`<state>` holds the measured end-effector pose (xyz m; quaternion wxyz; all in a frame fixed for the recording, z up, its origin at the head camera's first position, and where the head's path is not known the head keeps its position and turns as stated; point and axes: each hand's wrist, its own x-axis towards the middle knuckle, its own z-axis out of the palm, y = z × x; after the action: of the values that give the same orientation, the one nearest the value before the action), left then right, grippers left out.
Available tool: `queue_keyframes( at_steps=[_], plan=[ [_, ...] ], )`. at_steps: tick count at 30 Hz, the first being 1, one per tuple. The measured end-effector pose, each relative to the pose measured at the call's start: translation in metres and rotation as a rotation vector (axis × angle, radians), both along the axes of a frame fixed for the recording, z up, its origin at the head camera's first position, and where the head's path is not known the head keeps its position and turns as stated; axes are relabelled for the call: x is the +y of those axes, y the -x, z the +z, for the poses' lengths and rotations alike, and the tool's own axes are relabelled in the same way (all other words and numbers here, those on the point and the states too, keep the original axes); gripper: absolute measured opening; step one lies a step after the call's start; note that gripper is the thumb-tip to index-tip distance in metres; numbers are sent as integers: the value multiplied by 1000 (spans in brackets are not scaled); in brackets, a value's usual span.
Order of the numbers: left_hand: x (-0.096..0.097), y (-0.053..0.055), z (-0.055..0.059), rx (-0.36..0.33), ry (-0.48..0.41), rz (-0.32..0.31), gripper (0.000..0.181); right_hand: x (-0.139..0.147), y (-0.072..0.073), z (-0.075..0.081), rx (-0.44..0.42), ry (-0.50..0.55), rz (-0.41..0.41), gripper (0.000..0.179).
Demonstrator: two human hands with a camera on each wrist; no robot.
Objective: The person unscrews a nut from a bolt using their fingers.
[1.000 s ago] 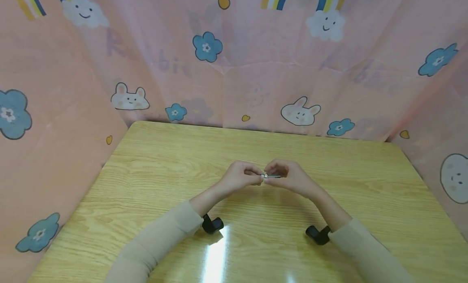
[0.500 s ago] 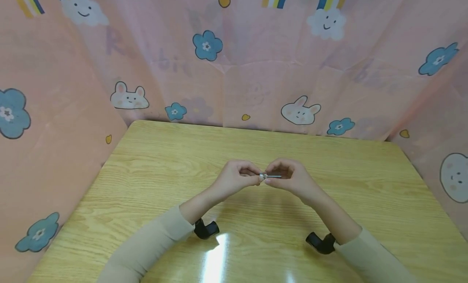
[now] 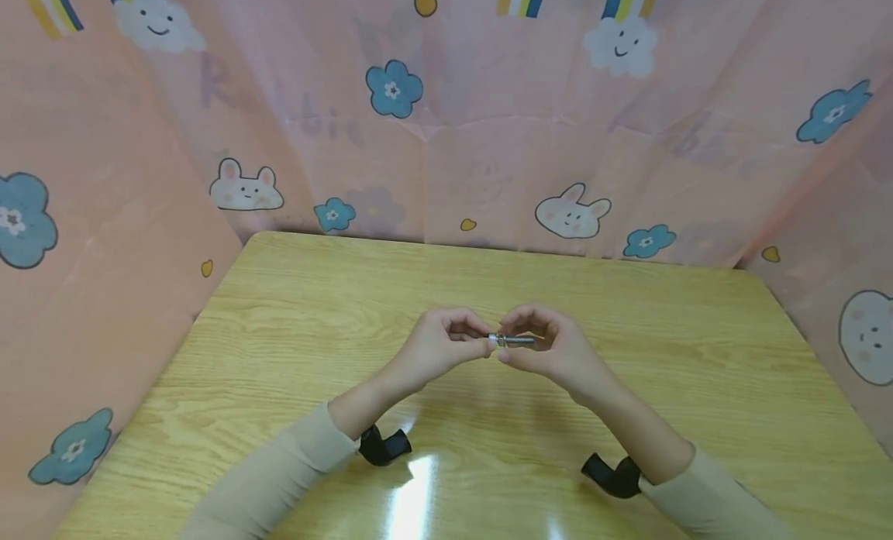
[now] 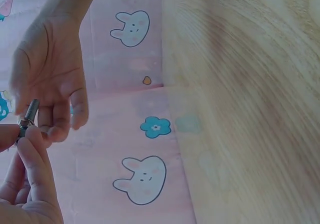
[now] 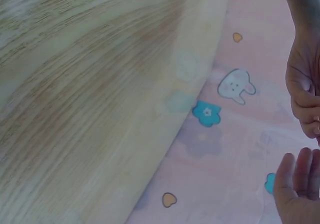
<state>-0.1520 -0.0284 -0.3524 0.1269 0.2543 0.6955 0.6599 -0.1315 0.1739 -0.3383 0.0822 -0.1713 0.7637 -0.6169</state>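
Note:
A silver bolt [image 3: 518,340] with a threaded shank lies level between the two hands in the head view, its shank pointing right. My left hand [image 3: 439,345] pinches it at the left end between thumb and fingertips. A nut [image 4: 23,122] sits on the bolt near those fingertips in the left wrist view. My right hand [image 3: 554,346] is around the shank, thumb and fingers parted, with a gap showing between them and the bolt. In the right wrist view the right hand [image 5: 299,191] shows only in part, and the bolt is out of sight.
Both hands are above a wood-grain table [image 3: 335,292]. A pink curtain [image 3: 446,160] printed with rabbits and flowers stands behind and at the sides. Black wrist cameras [image 3: 385,445] hang below both forearms, and light glares off the table's front part.
The right thumb and fingers, earlier closed near the nut, have parted from the bolt. My left hand has shifted slightly left with the bolt, and more of the shank shows.

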Motion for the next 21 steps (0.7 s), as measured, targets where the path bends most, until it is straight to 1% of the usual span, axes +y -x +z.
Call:
queue_keyframes(
  at_steps=[3, 6, 9, 14, 17, 21],
  plan=[
    [-4, -1, 4, 15, -8, 7, 12, -2, -2, 4, 18, -13, -18, 26],
    [-6, -4, 6, 27, -13, 3, 12, -5, -4, 6, 10, -36, -48, 23],
    [-9, -7, 8, 35, -11, 4, 11, -8, -7, 6, 3, -8, -44, 23],
    [-11, -11, 12, 57, 1, 16, 13, -11, -9, 7, 24, 30, -34, 21],
    [-12, -11, 15, 63, 8, 36, 12, -12, -11, 9, 43, 35, -22, 18],
    [-14, -11, 16, 74, 1, 50, 10, -12, -11, 11, 91, 17, -23, 22]
  ],
)
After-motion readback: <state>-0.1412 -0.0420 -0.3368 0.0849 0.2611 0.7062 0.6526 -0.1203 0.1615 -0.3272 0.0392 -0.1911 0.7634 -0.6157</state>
